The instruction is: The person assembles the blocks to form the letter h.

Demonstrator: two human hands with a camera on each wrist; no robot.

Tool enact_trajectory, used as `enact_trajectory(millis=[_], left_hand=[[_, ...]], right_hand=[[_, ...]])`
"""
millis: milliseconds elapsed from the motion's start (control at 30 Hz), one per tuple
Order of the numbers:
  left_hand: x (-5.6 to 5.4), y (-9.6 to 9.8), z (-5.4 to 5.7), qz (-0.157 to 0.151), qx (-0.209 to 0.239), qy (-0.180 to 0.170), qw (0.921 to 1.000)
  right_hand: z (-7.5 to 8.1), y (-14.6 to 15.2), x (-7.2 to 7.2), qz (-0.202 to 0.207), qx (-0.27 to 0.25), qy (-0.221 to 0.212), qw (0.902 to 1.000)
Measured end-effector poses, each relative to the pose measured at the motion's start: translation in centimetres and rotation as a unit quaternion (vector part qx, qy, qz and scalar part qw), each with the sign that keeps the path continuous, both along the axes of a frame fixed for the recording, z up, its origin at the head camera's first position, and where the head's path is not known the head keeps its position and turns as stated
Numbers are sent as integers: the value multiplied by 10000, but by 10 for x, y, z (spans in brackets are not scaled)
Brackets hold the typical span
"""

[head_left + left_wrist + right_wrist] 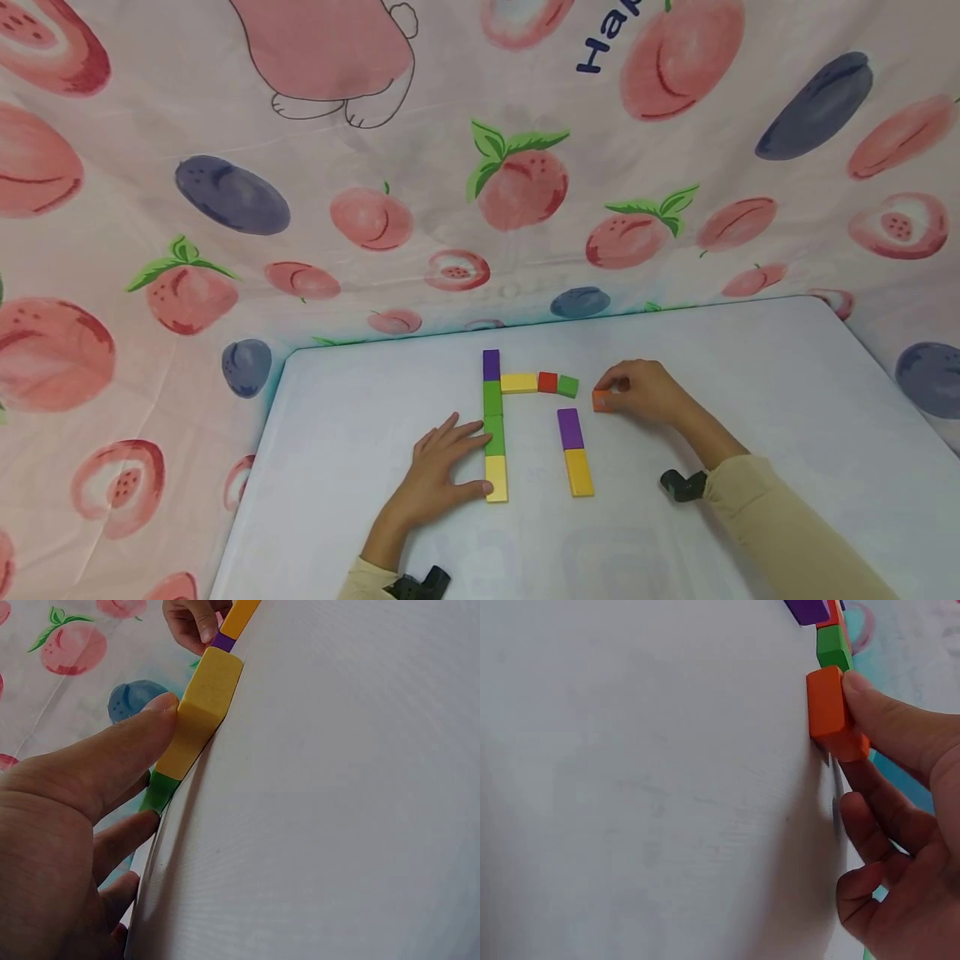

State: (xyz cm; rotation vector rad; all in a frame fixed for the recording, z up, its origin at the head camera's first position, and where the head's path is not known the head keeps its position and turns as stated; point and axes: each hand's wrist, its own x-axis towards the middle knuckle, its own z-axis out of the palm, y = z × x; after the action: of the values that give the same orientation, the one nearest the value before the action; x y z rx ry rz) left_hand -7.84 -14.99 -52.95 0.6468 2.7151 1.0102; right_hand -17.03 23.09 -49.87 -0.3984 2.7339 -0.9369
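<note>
My right hand [647, 392] pinches an orange block [829, 705] between thumb and fingers, just right of a small green block [567, 387]. That block ends a row with a red block [547, 382] and a yellow block [519, 383]. The row branches off a column made of a purple block [491, 365], two green blocks [492, 398] and a lower yellow block [497, 479]. Along the column's left side, my left hand [442, 471] has its fingers spread. Its thumb touches the lower yellow block, and a fingertip lies at a green one.
Below the row, a second purple block [570, 428] stands end to end with a yellow-orange block [579, 472], slightly tilted. Everything lies on a white table [337, 417]. A fruit-patterned cloth [420, 167] hangs behind it. Dark wrist devices [682, 485] sit at both cuffs.
</note>
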Motion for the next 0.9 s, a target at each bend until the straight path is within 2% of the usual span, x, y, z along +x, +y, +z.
enact_trajectory(millis=[167, 467, 900], left_hand=[[0, 0, -1, -19, 13, 12, 10000], [0, -1, -1, -15, -43, -52, 10000], [-1, -1, -2, -34, 7, 32, 10000]], right_hand=[[0, -1, 3, -85, -118, 118, 9998], [-2, -9, 7, -451, -722, 231, 9961], [3, -35, 12, -329, -1292, 472, 9899]])
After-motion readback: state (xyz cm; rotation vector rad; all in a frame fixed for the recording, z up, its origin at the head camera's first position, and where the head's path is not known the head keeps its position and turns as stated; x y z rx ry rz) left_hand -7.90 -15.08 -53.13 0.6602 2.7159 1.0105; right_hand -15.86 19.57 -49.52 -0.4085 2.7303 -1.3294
